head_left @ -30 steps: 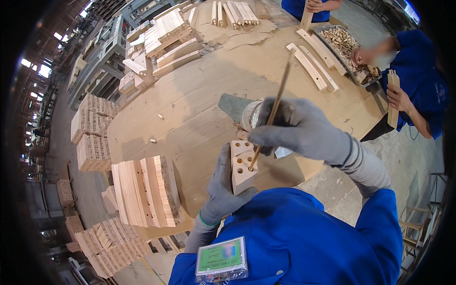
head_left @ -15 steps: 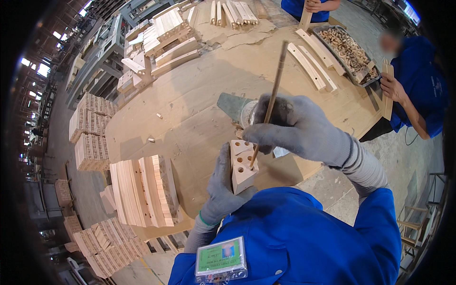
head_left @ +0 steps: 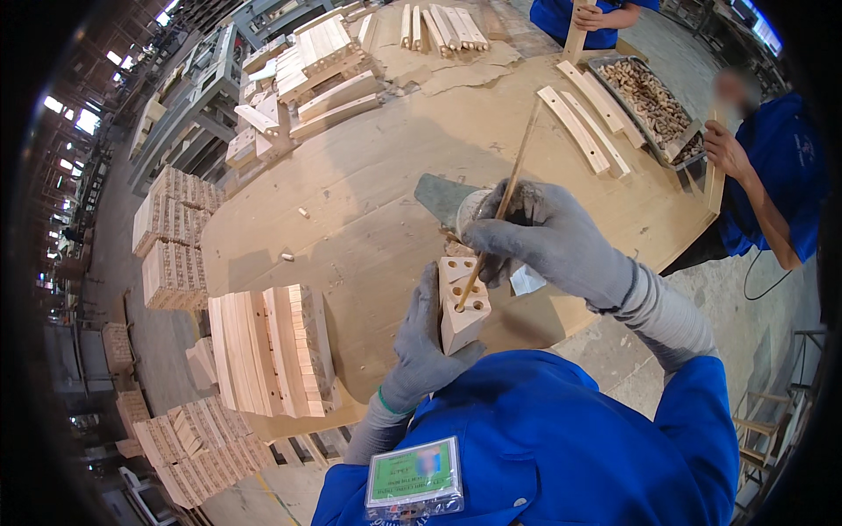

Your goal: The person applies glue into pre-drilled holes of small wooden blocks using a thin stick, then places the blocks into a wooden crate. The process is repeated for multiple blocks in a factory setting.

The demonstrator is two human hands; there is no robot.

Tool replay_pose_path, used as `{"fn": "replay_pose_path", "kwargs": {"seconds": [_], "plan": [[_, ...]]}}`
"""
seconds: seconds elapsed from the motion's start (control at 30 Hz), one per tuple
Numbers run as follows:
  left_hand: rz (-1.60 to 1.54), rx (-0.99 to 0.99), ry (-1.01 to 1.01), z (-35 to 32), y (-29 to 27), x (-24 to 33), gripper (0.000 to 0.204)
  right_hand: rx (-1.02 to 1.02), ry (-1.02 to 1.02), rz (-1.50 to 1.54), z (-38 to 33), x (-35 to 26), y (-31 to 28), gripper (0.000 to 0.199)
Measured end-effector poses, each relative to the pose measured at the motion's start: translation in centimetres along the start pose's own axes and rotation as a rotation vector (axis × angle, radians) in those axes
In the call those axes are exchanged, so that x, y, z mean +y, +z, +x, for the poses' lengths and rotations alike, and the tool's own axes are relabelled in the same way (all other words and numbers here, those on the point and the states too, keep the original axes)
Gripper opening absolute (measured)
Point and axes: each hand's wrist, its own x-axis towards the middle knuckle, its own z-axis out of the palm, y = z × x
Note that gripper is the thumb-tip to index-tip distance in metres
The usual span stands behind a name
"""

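My left hand, in a grey glove, is closed round a small bundle of pale wooden pieces whose ends face up with several round holes. My right hand, gloved too, pinches a long thin stick that slants down to the left. Its lower tip is at a hole in the row nearest me; how deep it goes cannot be seen. Behind the right fingers, partly hidden, stands a whitish cup beside a dark grey-green flat piece.
Curved wooden slats are stacked at the table's left edge. Two loose dowels lie on the brown tabletop. At the far right, a tray of dowels sits near two people in blue, one hand holding a slat.
The stick's tip has shifted from the right hole to the left hole of the nearest row. My left hand keeps its hold on the wooden pieces. The view has shifted slightly.
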Motion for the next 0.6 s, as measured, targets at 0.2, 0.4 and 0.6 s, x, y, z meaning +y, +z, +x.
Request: {"fn": "replay_pose_path", "kwargs": {"seconds": [0.2, 0.4, 0.6], "plan": [[0.035, 0.015, 0.027, 0.1, 0.1, -0.1, 0.108, 0.02, -0.044, 0.009, -0.5, -0.8, 0.1, 0.026], [-0.007, 0.017, 0.029, 0.1, 0.2, -0.2, 0.107, -0.094, -0.152, -0.18, -1.1, -2.6, 0.2, 0.024], [0.0, 0.02, 0.073, 0.1, 0.2, -0.4, 0.105, -0.079, -0.314, -0.397, -0.6, -2.1, -0.3, 0.024]]}}
